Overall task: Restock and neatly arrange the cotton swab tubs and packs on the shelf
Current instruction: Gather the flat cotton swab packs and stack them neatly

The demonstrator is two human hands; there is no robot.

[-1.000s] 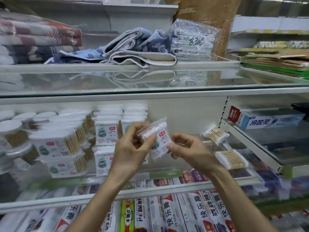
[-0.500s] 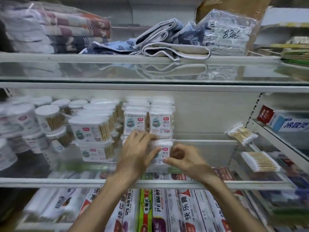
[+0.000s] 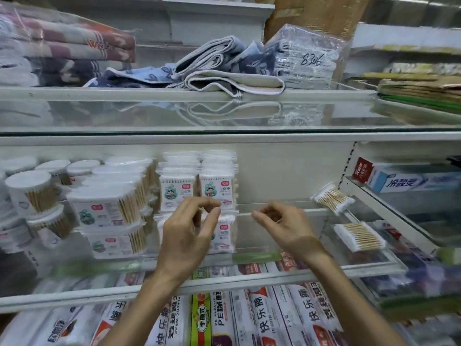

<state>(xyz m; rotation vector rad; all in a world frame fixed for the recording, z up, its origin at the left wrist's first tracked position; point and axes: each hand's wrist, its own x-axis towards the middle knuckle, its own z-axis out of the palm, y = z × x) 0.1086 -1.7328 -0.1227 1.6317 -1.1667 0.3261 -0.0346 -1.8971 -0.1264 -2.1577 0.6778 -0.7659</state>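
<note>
Stacked cotton swab packs (image 3: 197, 186) stand in two columns at the middle of the glass shelf (image 3: 287, 260). A single pack (image 3: 225, 236) stands at the lower right of the stack. My left hand (image 3: 187, 236) hovers just in front of it with fingers apart, holding nothing. To the right, my right hand (image 3: 282, 226) is off the stack, with curled, parted fingers and nothing in it. Rectangular swab tubs (image 3: 107, 208) and round tubs (image 3: 30, 191) fill the shelf's left side. Two loose swab packs (image 3: 333, 198) (image 3: 359, 236) lie at the right.
Folded towels (image 3: 224, 71) and a bagged bundle marked 8306 (image 3: 309, 56) lie on the shelf above. Rolls of plastic wrap (image 3: 224, 318) fill the shelf below. A toothpaste box (image 3: 409, 181) sits on the right-hand shelf.
Both hands carried a swab pack down from mid-air, set it at the lower right of the stack, then let go and drew back, the right hand moving off to the right.
</note>
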